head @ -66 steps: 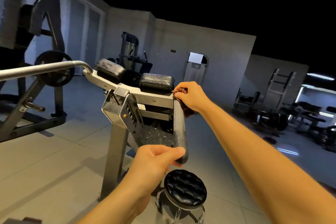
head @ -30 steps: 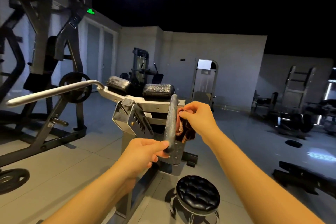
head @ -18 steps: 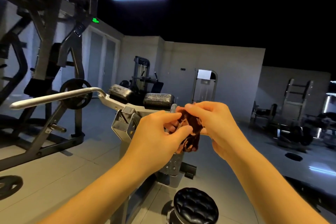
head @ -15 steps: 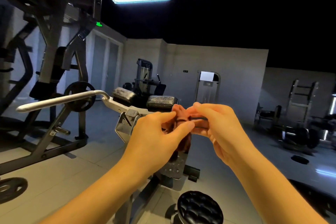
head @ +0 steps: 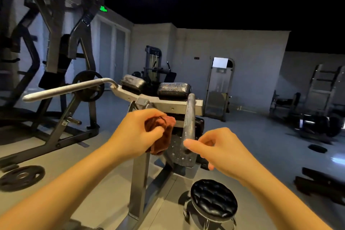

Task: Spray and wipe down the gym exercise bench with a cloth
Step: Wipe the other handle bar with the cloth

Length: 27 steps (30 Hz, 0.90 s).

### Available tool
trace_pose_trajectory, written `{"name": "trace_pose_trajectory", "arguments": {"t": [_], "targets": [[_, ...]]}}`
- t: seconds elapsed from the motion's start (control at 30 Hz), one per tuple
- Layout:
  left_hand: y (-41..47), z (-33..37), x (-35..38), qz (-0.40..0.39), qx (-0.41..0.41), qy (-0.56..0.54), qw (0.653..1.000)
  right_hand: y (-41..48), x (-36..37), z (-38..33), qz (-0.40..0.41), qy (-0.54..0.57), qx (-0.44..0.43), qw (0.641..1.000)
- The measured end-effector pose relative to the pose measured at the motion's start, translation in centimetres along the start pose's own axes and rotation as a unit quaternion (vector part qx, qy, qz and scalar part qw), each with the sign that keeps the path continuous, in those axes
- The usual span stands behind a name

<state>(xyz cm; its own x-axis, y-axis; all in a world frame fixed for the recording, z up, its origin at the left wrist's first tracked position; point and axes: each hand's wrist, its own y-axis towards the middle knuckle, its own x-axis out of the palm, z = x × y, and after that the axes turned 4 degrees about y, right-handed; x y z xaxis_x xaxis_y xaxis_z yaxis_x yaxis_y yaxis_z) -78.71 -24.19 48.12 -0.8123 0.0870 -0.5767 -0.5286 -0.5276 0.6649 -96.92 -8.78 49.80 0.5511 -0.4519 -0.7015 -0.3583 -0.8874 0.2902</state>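
Observation:
The exercise machine has a grey metal frame (head: 168,105) with two black pads (head: 174,88) on top. A short grey handle (head: 189,115) sticks out toward me. My left hand (head: 138,132) grips a bunched reddish-brown cloth (head: 162,140) just left of that handle. My right hand (head: 216,148) hovers at the handle's near end with loosely curled fingers and nothing in it; its fingertip is by the handle tip. No spray bottle is in view.
A long grey bar (head: 65,89) reaches left from the frame. A round black stool (head: 214,198) stands below my right hand. A weight plate (head: 22,175) lies on the floor at left, beside a dark rack (head: 56,46). More machines stand at far right.
The cloth has passed from my right hand into my left. My right hand let go and dropped to the handle's near end, where my left hand had gripped earlier.

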Motion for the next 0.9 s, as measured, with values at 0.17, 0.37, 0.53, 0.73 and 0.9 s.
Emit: {"name": "trace_pose_trajectory", "arguments": {"t": [0.17,0.37,0.53,0.73,0.9], "targets": [[-0.8,0.4,4.0,-0.01,0.037,-0.121,0.992,0.7,1.6,0.1,0.018,-0.018,-0.024,0.999],[1.2,-0.4,5.3,0.016,0.042,-0.167,0.985,1.1,1.9,0.5,0.033,-0.021,-0.034,0.999],[8.4,-1.9,6.9,0.015,0.041,-0.113,0.993,1.4,1.8,0.5,0.025,-0.03,-0.028,0.999],[6.4,-2.1,6.8,-0.022,0.036,-0.12,0.992,0.7,1.7,0.8,0.005,0.002,-0.003,1.0],[-0.3,-1.5,4.8,-0.043,0.087,-0.139,0.986,0.3,2.4,1.0,0.033,0.004,-0.007,0.999]]}}
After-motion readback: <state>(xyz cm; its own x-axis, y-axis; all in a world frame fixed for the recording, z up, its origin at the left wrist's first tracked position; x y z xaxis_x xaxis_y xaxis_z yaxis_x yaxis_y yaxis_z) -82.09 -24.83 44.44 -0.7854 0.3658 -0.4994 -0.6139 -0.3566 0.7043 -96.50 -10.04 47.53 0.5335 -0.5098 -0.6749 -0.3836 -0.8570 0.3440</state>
